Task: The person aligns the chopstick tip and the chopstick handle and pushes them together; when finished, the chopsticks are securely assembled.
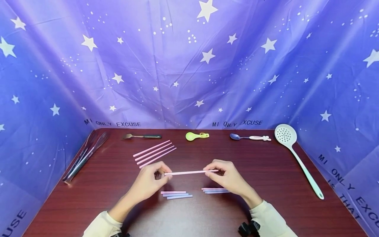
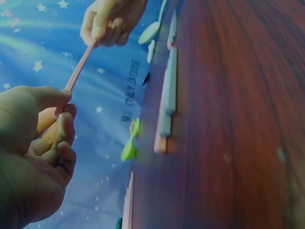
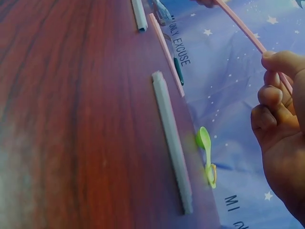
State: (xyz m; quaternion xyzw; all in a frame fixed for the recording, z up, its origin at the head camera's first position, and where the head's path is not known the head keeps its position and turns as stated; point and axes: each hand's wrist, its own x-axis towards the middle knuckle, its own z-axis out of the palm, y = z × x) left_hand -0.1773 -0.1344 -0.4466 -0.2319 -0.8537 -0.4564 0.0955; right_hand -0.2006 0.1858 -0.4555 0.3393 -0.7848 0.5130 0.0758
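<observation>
A long pink straw (image 1: 189, 172) is stretched level between both hands above the table. My left hand (image 1: 152, 179) pinches its left end between thumb and fingers, and my right hand (image 1: 226, 174) pinches it near the right end. Below the left hand lie short straw pieces, a pink piece (image 1: 173, 192) and bluish pieces (image 1: 179, 196). A similar group of short pieces (image 1: 214, 190) lies under the right hand, which partly covers it. Several long pink straws (image 1: 155, 154) lie side by side beyond the left hand.
Along the back edge lie a fork (image 1: 143, 136), green measuring spoons (image 1: 193, 136) and a blue spoon with a white handle (image 1: 250, 137). At the left lies a whisk-like utensil (image 1: 84, 159); at the right, a slotted skimmer (image 1: 305, 168). Star-patterned cloth (image 1: 177, 65) walls the table.
</observation>
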